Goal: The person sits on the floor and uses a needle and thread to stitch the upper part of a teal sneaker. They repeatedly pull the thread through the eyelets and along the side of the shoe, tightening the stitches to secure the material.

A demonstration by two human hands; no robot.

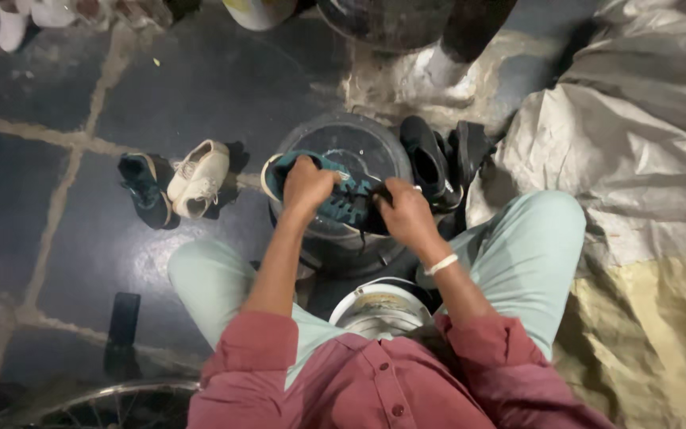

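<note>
Nearest of all, a white bucket (380, 306) is seen between the knees of a seated person in pale green trousers (527, 246) and a red shirt (375, 381). Just beyond it, a teal sneaker (335, 195) is held over a round dark basin (359, 147), its long axis laid roughly left to right across the body, toe end toward the person's left and slightly higher. The left hand (305, 187) is closed over the upper near the toe, fingers curled down on it, while the right hand (405, 214), a white band (441, 264) at its wrist, is clamped around the heel end, where dark laces or a tongue are pinched. Both hands are thus on the shoe, one at each end, with the shoe's middle lying between them; neither is clearly the nearer. Whether water is in the basin cannot be told. To the right of the basin, a pair of black shoes (438, 159) is set touching its rim. Further left, a dark teal shoe (143, 187) and a cream sneaker (198, 179) are left side by side on the stone floor (33, 199). A crumpled grey tarpaulin (637, 143) is spread at far right.
</note>
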